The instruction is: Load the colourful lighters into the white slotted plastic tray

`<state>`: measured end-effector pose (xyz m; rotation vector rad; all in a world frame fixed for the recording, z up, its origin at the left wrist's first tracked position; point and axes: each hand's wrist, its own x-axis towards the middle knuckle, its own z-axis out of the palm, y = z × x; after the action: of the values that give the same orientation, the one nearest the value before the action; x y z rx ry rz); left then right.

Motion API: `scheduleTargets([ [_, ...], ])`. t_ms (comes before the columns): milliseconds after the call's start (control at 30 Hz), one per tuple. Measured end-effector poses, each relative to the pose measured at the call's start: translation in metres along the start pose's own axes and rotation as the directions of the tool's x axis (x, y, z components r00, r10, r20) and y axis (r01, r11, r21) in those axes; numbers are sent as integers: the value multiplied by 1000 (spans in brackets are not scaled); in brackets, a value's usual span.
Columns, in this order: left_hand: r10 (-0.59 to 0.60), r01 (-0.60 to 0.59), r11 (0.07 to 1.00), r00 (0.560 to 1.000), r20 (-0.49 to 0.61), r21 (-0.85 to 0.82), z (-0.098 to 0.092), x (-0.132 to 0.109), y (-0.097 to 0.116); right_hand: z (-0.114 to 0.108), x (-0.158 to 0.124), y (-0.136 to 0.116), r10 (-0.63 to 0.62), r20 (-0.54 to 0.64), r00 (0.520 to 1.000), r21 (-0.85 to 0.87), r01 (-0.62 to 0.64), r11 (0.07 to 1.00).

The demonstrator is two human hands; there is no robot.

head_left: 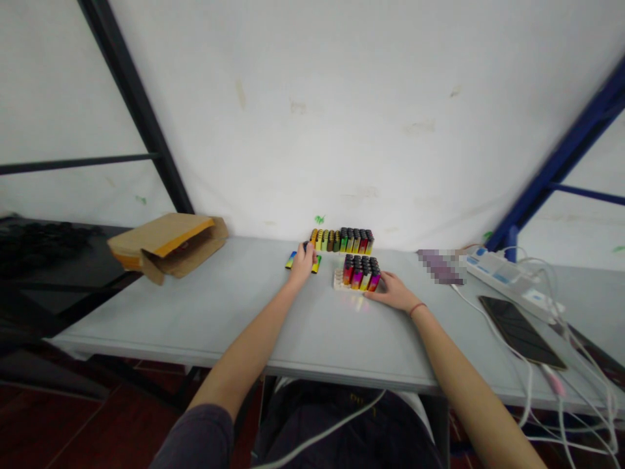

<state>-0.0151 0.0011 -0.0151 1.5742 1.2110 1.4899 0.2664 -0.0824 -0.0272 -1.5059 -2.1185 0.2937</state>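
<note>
My left hand (303, 262) is closed in a pinch, with a dark tip like a lighter's black top (306, 245) showing at the fingers; the rest is hidden by the hand. Beside it, a blue-and-yellow lighter (290, 260) and a yellow-green lighter (317, 264) lie flat on the table. My right hand (394, 293) grips the right end of a white tray (338, 281), thumb at the front. Upright lighters (361, 273) in red, purple and yellow fill most of this tray, while its left end shows bare slots.
Behind the tray, more upright lighters (336, 240) stand near the wall. An open cardboard box (166, 244) lies at the left. On the right are a phone (521, 331), a power strip (512, 283), loose white cables (530, 384) and a blurred-out purple item (442, 267).
</note>
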Motion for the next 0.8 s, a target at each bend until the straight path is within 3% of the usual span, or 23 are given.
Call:
scheduleTargets([
  [200, -118, 143, 960, 986, 118, -241, 21, -15, 2, 0, 3, -7, -44, -48, 998, 157, 51, 986],
  [367, -84, 111, 960, 990, 114, -257, 35, -21, 10, -5, 5, 0, 31, -73, 997, 188, -17, 982],
  [600, -198, 261, 888, 960, 197, -378, 70, -23, 32, -13, -2, 12, 124, -15, 992, 219, -118, 969],
  [800, -166, 252, 876, 958, 234, -411, 73, -36, 28, -14, -2, 11, 130, 13, 991, 199, -130, 971],
])
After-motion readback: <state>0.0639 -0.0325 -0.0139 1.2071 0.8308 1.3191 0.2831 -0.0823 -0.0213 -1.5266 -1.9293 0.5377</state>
